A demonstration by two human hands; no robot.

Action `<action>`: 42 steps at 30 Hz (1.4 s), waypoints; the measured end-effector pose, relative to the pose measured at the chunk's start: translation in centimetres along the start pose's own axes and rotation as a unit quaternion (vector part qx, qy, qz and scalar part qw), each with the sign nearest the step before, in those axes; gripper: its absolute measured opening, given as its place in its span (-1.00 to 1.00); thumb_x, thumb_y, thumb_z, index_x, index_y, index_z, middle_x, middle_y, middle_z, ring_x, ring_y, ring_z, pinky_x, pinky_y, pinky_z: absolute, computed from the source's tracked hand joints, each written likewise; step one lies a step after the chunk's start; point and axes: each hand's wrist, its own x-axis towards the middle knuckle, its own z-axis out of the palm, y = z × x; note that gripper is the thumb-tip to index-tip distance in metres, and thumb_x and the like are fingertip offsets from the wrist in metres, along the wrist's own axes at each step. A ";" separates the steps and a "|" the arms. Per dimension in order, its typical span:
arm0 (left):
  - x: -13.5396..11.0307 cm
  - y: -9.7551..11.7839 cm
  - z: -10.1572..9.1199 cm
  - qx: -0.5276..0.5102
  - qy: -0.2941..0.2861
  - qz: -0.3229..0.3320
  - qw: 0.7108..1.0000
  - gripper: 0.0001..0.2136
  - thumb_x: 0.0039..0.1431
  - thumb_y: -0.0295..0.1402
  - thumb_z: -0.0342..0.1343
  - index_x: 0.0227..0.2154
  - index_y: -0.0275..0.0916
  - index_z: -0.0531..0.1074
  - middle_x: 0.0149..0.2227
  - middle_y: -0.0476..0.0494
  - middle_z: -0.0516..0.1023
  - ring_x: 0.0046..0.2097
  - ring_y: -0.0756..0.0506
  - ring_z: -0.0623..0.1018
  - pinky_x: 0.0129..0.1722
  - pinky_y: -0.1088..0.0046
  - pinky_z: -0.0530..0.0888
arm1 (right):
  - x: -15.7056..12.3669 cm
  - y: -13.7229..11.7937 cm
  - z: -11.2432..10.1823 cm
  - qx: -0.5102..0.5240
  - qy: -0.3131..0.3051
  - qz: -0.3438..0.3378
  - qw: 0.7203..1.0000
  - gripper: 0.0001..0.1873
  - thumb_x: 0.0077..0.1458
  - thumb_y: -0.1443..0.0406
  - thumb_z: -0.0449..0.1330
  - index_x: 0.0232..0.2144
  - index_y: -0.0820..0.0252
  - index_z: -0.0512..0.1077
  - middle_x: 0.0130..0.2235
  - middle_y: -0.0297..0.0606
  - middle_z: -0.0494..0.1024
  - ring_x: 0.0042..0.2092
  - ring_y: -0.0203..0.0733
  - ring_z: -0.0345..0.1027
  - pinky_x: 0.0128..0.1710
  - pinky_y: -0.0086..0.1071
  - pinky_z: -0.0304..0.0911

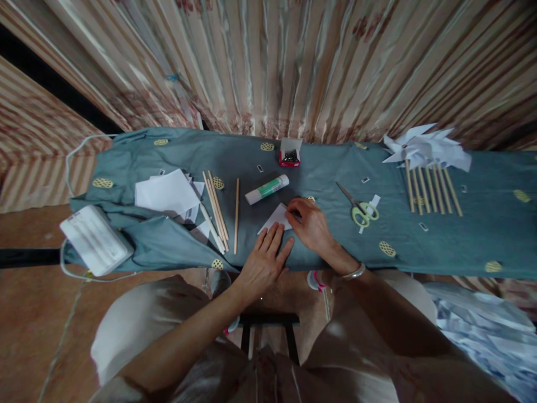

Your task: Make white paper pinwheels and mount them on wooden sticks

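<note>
left grip (262, 262) palm-down on paper (274, 218)

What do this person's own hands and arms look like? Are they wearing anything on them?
The left hand and right hand are ordinary human ones, without gloves, and the forearms are bare. A shiny, silver-coloured bangle circles the right wrist; nothing shows on the left one.

Glue stick (267, 189) lies behind the paper (274, 218), scissors (355, 205) to the right.
</note>
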 end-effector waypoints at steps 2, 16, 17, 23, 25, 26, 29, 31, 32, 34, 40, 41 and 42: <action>0.0 0.0 0.0 0.005 0.001 0.001 1.000 -0.36 0.23 -0.27 0.21 0.29 -0.39 0.17 0.36 -0.69 0.12 0.42 -0.48 0.09 0.32 -0.17 0.18 | -0.3 -0.1 0.1 0.001 0.001 0.002 1.000 -0.91 0.18 0.33 0.15 -0.27 0.15 0.46 -0.16 -0.13 0.58 -0.09 -0.02 0.43 0.02 -0.12 0.33; 0.0 -0.2 -0.2 0.021 -0.008 0.004 1.000 -0.37 0.25 -0.29 0.17 0.30 -0.44 0.16 0.36 -0.67 0.13 0.42 -0.46 0.09 0.33 -0.15 0.19 | -3.8 1.2 -0.3 -0.077 0.003 0.041 0.996 -0.44 0.30 0.18 0.05 0.29 0.20 0.20 0.35 0.09 0.23 0.38 0.17 0.07 0.30 0.15 0.07; -0.1 -0.2 -0.2 0.024 -0.003 0.006 1.000 -0.38 0.26 -0.29 0.17 0.29 -0.45 0.16 0.36 -0.68 0.14 0.42 -0.47 0.10 0.33 -0.14 0.20 | -4.1 1.5 -0.6 -0.079 0.006 0.045 0.996 -0.44 0.30 0.18 0.05 0.29 0.19 0.19 0.35 0.08 0.23 0.38 0.16 0.07 0.31 0.15 0.07; -1.1 -1.1 -0.4 0.030 0.033 0.001 0.999 -0.40 0.27 -0.31 0.14 0.28 -0.54 0.16 0.34 -0.69 0.18 0.41 -0.46 0.15 0.31 -0.09 0.28 | -5.0 3.0 -2.2 -0.082 0.013 0.054 0.995 -0.43 0.30 0.20 0.04 0.30 0.21 0.18 0.35 0.10 0.23 0.39 0.15 0.07 0.32 0.16 0.05; -1.6 -1.4 -0.5 0.034 0.035 -0.004 0.999 -0.39 0.29 -0.28 0.12 0.29 -0.54 0.15 0.33 -0.67 0.20 0.41 -0.45 0.16 0.30 -0.08 0.29 | -5.1 3.3 -2.4 -0.073 0.012 0.051 0.996 -0.44 0.29 0.21 0.03 0.30 0.19 0.18 0.35 0.08 0.24 0.39 0.13 0.07 0.34 0.15 0.04; -2.0 -1.6 -0.6 0.038 0.037 -0.007 0.999 -0.37 0.29 -0.26 0.12 0.29 -0.55 0.14 0.33 -0.66 0.22 0.40 -0.44 0.17 0.30 -0.08 0.30 | -5.1 3.4 -2.4 -0.070 0.011 0.050 0.996 -0.44 0.29 0.22 0.03 0.30 0.19 0.18 0.35 0.07 0.24 0.39 0.12 0.08 0.34 0.15 0.04; -3.1 -1.9 -0.9 0.048 0.045 -0.017 0.998 -0.33 0.31 -0.25 0.09 0.35 -0.51 0.04 0.33 -0.62 0.23 0.40 -0.41 0.19 0.30 -0.09 0.30 | -5.1 3.6 -2.4 -0.061 0.009 0.048 0.997 -0.44 0.28 0.22 0.04 0.29 0.17 0.20 0.35 0.05 0.25 0.37 0.13 0.11 0.33 0.17 0.06; -3.9 -2.0 -1.2 0.053 0.047 -0.024 0.997 -0.31 0.32 -0.25 0.07 0.38 -0.47 -0.01 0.34 -0.58 0.23 0.40 -0.39 0.20 0.30 -0.10 0.30 | -5.1 3.7 -2.4 -0.056 0.013 0.046 0.997 -0.46 0.27 0.24 0.04 0.27 0.17 0.24 0.34 0.03 0.27 0.37 0.14 0.12 0.33 0.19 0.06; -4.2 -2.0 -1.3 0.056 0.047 -0.027 0.997 -0.31 0.32 -0.26 0.06 0.39 -0.46 -0.02 0.34 -0.57 0.24 0.40 -0.39 0.21 0.30 -0.10 0.31 | -5.0 3.7 -2.4 -0.054 0.017 0.044 0.997 -0.48 0.26 0.25 0.03 0.26 0.17 0.26 0.33 0.03 0.28 0.37 0.14 0.12 0.33 0.19 0.06; -4.6 -1.9 -1.5 0.063 0.044 -0.030 0.997 -0.34 0.33 -0.27 0.06 0.38 -0.45 0.01 0.33 -0.56 0.25 0.39 -0.39 0.23 0.29 -0.09 0.32 | -4.7 3.6 -2.5 -0.046 0.024 0.039 0.998 -0.52 0.26 0.30 -0.01 0.20 0.18 0.34 0.29 0.02 0.33 0.35 0.13 0.16 0.32 0.17 0.09; -4.3 -1.2 -1.6 0.097 0.050 -0.045 0.993 -0.47 0.33 -0.26 0.05 0.26 -0.50 0.23 0.30 -0.61 0.29 0.36 -0.41 0.28 0.26 -0.07 0.37 | -2.6 1.9 -2.7 0.028 0.008 0.016 0.999 -0.62 0.30 0.27 -0.01 0.08 0.21 0.43 0.15 0.03 0.50 0.22 0.05 0.35 0.26 0.01 0.24; -4.2 -1.1 -1.7 0.100 0.053 -0.047 0.992 -0.49 0.34 -0.27 0.04 0.24 -0.51 0.25 0.29 -0.61 0.30 0.35 -0.41 0.29 0.24 -0.07 0.38 | -2.3 1.5 -2.6 0.044 0.002 0.021 0.999 -0.62 0.29 0.23 0.03 0.08 0.20 0.43 0.14 0.02 0.52 0.19 0.04 0.39 0.22 -0.02 0.28; -4.1 -1.0 -1.8 0.100 0.057 -0.050 0.992 -0.50 0.35 -0.27 0.02 0.23 -0.51 0.26 0.28 -0.61 0.32 0.34 -0.40 0.31 0.23 -0.06 0.39 | -1.9 1.1 -2.5 0.060 -0.008 0.027 0.998 -0.62 0.27 0.21 0.09 0.08 0.19 0.42 0.11 0.01 0.54 0.15 0.04 0.43 0.18 -0.04 0.33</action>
